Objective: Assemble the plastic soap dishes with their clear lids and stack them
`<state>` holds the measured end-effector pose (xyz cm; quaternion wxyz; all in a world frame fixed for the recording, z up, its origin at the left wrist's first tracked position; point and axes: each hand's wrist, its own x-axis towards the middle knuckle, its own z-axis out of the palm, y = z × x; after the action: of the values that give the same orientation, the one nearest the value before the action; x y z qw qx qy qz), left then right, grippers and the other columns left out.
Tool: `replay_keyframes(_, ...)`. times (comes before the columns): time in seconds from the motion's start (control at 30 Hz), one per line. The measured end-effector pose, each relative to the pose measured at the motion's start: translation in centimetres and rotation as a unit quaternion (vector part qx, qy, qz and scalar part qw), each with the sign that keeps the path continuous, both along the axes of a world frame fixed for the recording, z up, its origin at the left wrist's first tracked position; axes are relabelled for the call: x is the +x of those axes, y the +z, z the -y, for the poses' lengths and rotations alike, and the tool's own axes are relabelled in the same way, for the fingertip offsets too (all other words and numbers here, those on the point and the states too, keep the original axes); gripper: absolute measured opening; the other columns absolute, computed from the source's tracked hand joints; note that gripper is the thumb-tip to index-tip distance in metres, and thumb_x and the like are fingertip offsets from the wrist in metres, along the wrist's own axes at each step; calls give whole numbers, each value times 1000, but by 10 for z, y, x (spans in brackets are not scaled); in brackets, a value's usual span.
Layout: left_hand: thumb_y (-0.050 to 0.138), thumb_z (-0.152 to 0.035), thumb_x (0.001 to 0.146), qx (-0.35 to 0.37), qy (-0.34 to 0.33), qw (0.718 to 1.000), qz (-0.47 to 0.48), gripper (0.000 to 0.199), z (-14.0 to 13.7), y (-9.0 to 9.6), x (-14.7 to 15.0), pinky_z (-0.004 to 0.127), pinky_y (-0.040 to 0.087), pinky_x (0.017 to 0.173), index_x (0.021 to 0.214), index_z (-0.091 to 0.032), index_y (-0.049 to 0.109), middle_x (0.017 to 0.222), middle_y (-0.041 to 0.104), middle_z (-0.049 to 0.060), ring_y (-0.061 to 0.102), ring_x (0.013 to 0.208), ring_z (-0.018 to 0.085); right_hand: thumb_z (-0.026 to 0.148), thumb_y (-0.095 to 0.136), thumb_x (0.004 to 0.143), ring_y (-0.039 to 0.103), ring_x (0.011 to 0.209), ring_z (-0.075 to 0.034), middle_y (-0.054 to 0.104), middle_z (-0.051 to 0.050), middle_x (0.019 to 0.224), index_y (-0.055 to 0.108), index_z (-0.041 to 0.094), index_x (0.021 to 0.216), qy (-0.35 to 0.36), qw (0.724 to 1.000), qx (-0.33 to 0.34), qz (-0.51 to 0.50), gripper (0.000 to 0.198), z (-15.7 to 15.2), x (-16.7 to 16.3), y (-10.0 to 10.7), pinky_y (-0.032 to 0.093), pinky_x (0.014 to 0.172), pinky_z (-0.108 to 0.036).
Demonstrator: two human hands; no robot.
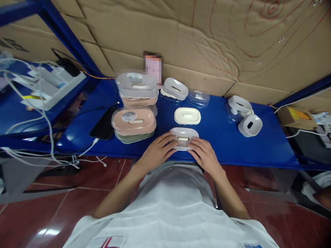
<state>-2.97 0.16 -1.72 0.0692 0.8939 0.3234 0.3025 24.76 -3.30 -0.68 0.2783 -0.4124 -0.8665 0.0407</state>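
At the table's front edge lies a pale grey oval plastic soap box part (183, 133), with a cream bar showing in its central slot. My left hand (160, 148) grips its left end, fingers curved over the rim. On the opposite end, my right hand (204, 151) holds it the same way, its fingers bent onto the edge. Just beyond sits a cream oval tray (187, 116) with a raised middle. Farther back, another grey oval part (176, 89) rests on a cream piece, beside a clear lid (198, 98). The undersides beneath my fingers are hidden.
Stacked soap boxes in pink and green (133, 121) and grey (137, 86) stand at the left, near a black phone (103, 124) and white cables. More grey parts (250, 125) and a clear lid (233, 113) lie right. Cardboard (207, 44) walls the back.
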Motion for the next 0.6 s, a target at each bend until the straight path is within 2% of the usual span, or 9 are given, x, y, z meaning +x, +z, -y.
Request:
replay_keyframes(0.13,64,-22,106,-7,-4,1000,5,27,-1,-1,0,49,55,121,133,-19,67,141,69,11,56,147,29,24,60,108,64,137,-27,74,-9,137,68,26,139,4,1000,-9,17,32,0,1,0,52,115,-49)
replay_keyframes(0.23,65,-22,105,-14,-5,1000,8,27,-1,1,1,49,54,123,132,-20,68,141,69,11,55,149,28,33,58,110,61,141,-27,71,-9,144,71,27,137,-14,1000,-3,23,31,-21,27,7,49,120,-49)
replay_keyframes(0.3,65,-21,105,-19,-5,1000,8,26,-1,1,1,50,53,123,131,-20,69,142,69,10,54,150,28,41,53,111,55,148,-31,63,-13,154,66,25,144,-119,992,19,37,39,-45,56,12,45,122,-53)
replay_keyframes(0.37,65,-21,105,-23,-2,1000,10,25,0,2,1,49,53,123,130,-21,70,143,68,10,54,150,28,51,49,110,42,156,-40,49,-22,165,54,17,157,-280,957,32,67,58,-69,88,12,38,124,-66)
replay_keyframes(0.43,65,-21,105,-24,1,1000,13,25,0,3,1,49,54,123,130,-21,69,144,68,10,54,149,28,58,45,109,39,155,-48,47,-30,163,45,9,162,-377,922,16,90,72,-83,109,9,32,120,-77)
replay_keyframes(0.5,65,-21,105,-28,0,999,15,25,0,3,2,50,54,123,130,-22,69,144,67,10,54,150,28,63,46,107,47,147,-49,55,-32,153,45,6,160,-386,916,-5,107,78,-86,116,2,34,118,-78)
replay_keyframes(0.6,64,-20,105,-37,-5,999,22,25,0,4,2,50,54,123,130,-23,69,143,67,10,54,150,28,68,55,102,58,129,-44,63,-26,135,54,12,155,-346,933,-2,101,77,-72,105,-7,43,112,-71)
